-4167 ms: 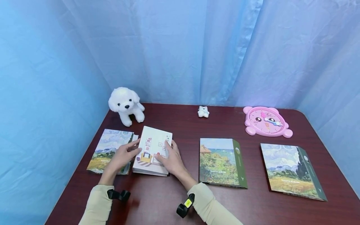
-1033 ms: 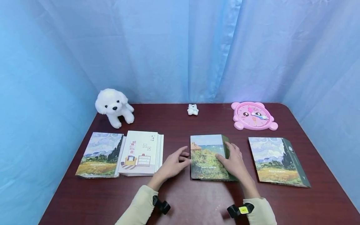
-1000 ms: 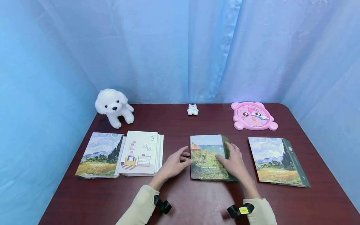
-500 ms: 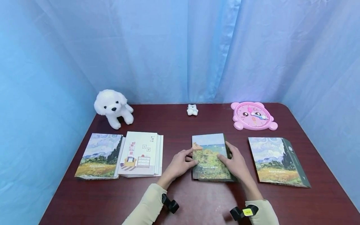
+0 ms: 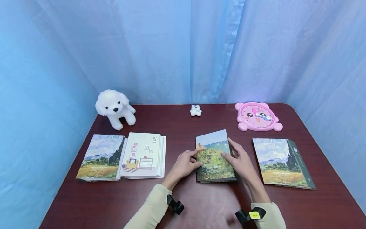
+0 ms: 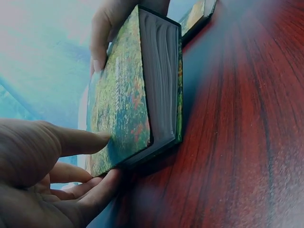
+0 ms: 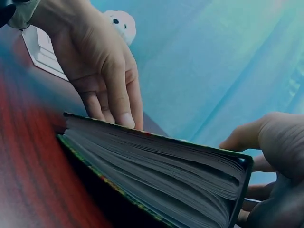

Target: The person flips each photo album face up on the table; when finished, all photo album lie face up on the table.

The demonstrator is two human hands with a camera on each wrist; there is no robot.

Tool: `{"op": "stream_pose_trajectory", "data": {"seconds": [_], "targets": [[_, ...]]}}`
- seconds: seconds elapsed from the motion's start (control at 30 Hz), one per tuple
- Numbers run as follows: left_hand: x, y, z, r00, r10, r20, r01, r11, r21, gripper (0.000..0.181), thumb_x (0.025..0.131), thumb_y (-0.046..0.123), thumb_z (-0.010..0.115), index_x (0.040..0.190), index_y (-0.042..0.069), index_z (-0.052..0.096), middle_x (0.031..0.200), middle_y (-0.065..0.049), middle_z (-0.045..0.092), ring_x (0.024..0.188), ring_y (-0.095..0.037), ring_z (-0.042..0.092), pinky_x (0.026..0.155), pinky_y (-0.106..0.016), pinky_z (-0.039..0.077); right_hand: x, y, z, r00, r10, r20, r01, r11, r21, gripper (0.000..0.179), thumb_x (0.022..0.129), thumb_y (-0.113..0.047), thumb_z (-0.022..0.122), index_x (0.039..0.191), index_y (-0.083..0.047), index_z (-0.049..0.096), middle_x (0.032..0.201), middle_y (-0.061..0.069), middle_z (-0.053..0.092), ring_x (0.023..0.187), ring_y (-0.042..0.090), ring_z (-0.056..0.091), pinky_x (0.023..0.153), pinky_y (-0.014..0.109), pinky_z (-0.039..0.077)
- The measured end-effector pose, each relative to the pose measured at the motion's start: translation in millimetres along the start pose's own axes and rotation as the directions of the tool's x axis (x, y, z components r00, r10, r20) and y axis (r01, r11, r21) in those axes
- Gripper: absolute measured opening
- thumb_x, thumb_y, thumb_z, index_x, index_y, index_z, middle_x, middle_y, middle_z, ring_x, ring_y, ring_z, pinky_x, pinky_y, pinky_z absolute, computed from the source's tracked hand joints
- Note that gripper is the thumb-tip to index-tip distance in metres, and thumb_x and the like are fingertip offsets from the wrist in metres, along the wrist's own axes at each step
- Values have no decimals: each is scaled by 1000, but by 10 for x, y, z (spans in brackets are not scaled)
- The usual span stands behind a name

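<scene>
A photo album (image 5: 214,156) with a painted seaside garden cover is tilted between both hands in the head view, its right side raised. My left hand (image 5: 183,163) pinches its left edge, thumb on the cover and fingers beneath, as the left wrist view shows of the album (image 6: 118,95). At the opposite side my right hand (image 5: 241,160) grips the spine, thumb on the cover. In the right wrist view the album's page block (image 7: 156,166) faces the camera, with the left hand (image 7: 102,66) behind it and the right hand (image 7: 280,161) at the spine.
To the left lie a wheat-field photo album (image 5: 100,157) and a white album (image 5: 143,156) with a room drawing. Another wheat-field album (image 5: 281,162) lies right. Behind them are a white plush dog (image 5: 115,108), a small white figurine (image 5: 195,110) and a pink toy clock (image 5: 257,116).
Both hands have gone from the white album, now lying at the left, to the garden album. Over the last second the left hand has closed in on its edge and the album's right side has risen.
</scene>
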State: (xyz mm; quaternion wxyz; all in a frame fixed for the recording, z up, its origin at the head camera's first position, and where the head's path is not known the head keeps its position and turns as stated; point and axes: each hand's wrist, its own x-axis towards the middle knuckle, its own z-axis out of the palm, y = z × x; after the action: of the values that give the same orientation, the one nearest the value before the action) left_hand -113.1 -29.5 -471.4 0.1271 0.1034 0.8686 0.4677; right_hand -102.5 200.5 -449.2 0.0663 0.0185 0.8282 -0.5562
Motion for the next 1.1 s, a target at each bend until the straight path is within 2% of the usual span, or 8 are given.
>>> {"op": "stream_pose_trajectory", "data": {"seconds": [0.17,0.33,0.53,0.67,0.83,0.93,1.1], "targets": [[15,8,-10,1000,0,-12,0,998,56,61,86,28,72,136,0,51,111,-11,59,95,-20,64,78,-29,52,-1,-93,-6,998,-66,12,67,993,-92,69,93,-25,64,151,-13,29,155,18,24,142,39,24,114,50,26],[18,18,-18,999,15,-31,-11,993,120,62,87,35,70,135,0,53,107,-13,56,92,-21,58,78,-32,50,0,-172,11,995,-97,9,97,984,-149,65,92,-26,64,149,-13,35,153,19,25,141,39,25,113,52,28],[9,29,-45,999,47,-23,-43,984,171,55,91,35,64,137,6,53,108,-10,51,90,-17,48,75,-30,45,0,-263,37,996,-86,-6,84,989,-124,58,93,-26,64,145,-11,43,153,19,25,141,38,27,114,49,28],[12,33,-72,998,57,-8,-55,984,170,53,93,36,62,138,9,52,112,-10,50,94,-17,49,78,-32,45,-3,-322,42,997,-75,2,75,994,-75,61,93,-23,63,146,-7,38,152,21,27,140,38,30,113,46,29],[17,27,-121,998,52,19,-54,992,110,56,95,41,56,141,9,49,121,-14,52,105,-23,57,88,-38,48,-1,-392,51,999,-45,20,44,998,42,69,94,-21,62,151,-7,27,150,21,36,138,33,38,108,38,37],[19,35,-170,998,51,26,-52,997,64,56,97,43,53,142,10,47,127,-15,52,111,-24,59,93,-39,48,16,-429,73,999,-44,14,42,994,100,66,94,-20,62,150,-8,30,147,19,40,136,30,41,104,27,41],[13,75,-261,998,40,53,-33,992,-122,54,98,43,49,145,17,44,133,-14,49,105,-22,65,86,-35,53,49,-480,127,997,-75,17,71,979,191,56,94,-16,61,145,-4,40,145,19,43,134,29,43,92,11,44]]}}
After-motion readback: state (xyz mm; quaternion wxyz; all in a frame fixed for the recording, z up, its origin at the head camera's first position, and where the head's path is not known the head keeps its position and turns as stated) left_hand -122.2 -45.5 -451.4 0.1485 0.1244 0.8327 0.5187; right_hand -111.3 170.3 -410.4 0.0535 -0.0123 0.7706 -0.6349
